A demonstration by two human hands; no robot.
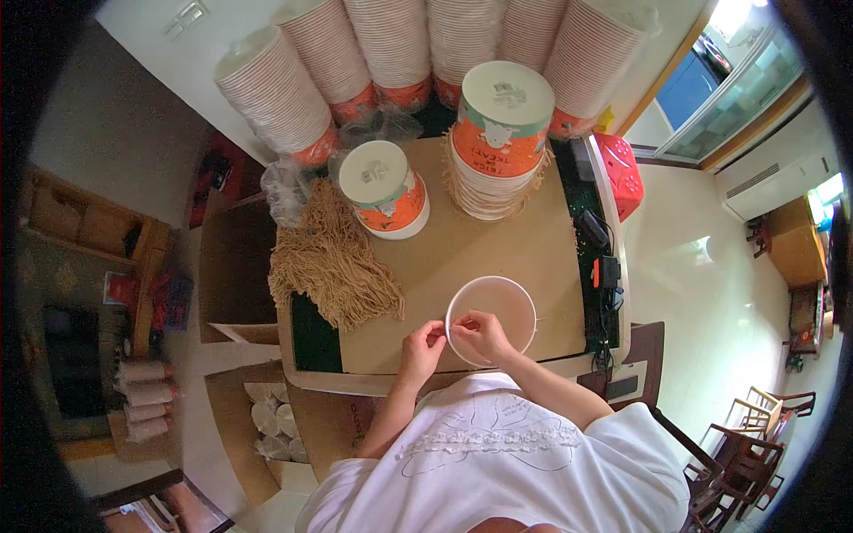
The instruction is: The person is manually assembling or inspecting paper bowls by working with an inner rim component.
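A white-lined paper bucket (522, 309) stands mouth-up near the front edge of the table, close to my body. My left hand (422, 349) is at the outer left side of its rim, fingers pinched together. Reaching over the bucket's mouth, my right hand (482, 337) has its fingers closed at the inside of the same wall. What the fingertips hold is too small to make out. A short bit of cord seems to stick out at the bucket's right side. Left of it lies a heap of tan twisted cords (333, 258).
An upturned orange paper bucket (391, 213) and a taller upturned stack (498, 147) with cords around it stand farther back. Wrapped bucket stacks (395, 44) line the wall. A red plastic basket (617, 178), black cables (604, 311) and an open carton (235, 435) flank the table.
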